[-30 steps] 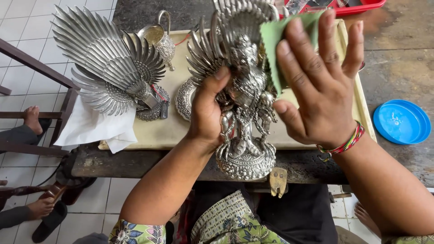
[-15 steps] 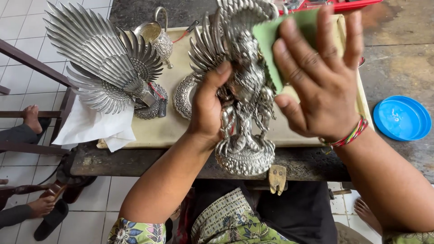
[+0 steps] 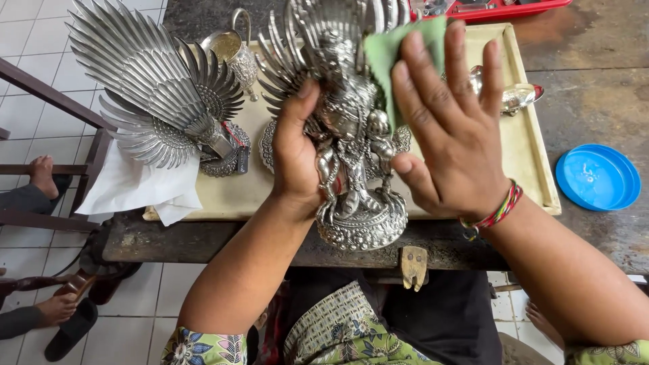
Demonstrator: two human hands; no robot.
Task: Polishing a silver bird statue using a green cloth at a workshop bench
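**Silver statue in both hands, green cloth pressed on**

We have the silver statue (image 3: 351, 149) upright at the near edge of the tabletop (image 3: 608, 81), its round base overhanging the cream tray (image 3: 520, 155). Our left hand (image 3: 297, 159) has its grip closed round the figure's middle, thumb up along the front. Our right hand (image 3: 449, 132) lies flat, fingers spread, pressing a green cloth (image 3: 395, 51) against the statue's side. A silver winged piece (image 3: 152, 81) rests left on white paper (image 3: 138, 186); a blue lid (image 3: 597, 177) lies right.
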